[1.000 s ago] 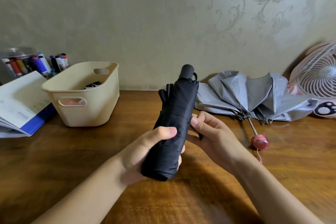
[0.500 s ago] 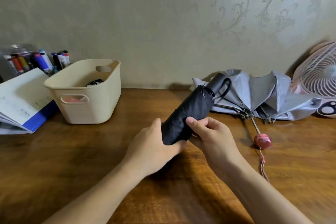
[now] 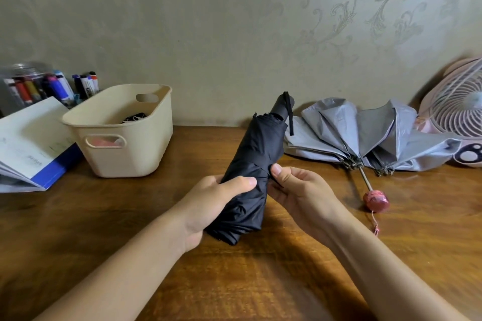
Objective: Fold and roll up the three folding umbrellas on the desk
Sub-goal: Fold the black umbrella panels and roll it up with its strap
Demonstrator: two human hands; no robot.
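A rolled black folding umbrella (image 3: pixel 257 154) is tilted above the desk, its handle and wrist loop pointing up and away from me. My left hand (image 3: pixel 211 206) grips its lower half, thumb across the cloth. My right hand (image 3: pixel 297 185) pinches the black strap at the umbrella's right side. A grey umbrella (image 3: pixel 365 135) lies unfolded at the back right, its canopy spread and its pink handle (image 3: pixel 375 200) pointing toward me. A cream basket (image 3: pixel 122 128) at the back left holds something black, only partly seen.
An open book with a blue cover (image 3: pixel 31 143) lies at the left edge, with a holder of markers (image 3: pixel 52 86) behind it. A pink fan (image 3: pixel 459 109) stands at the far right against the wall. The wooden desk (image 3: pixel 234 281) stretches bare in front of my arms.
The black umbrella swung down toward the right, then came back more upright. My left hand shifted up to grip round its lower half, and my right hand now pinches the strap.
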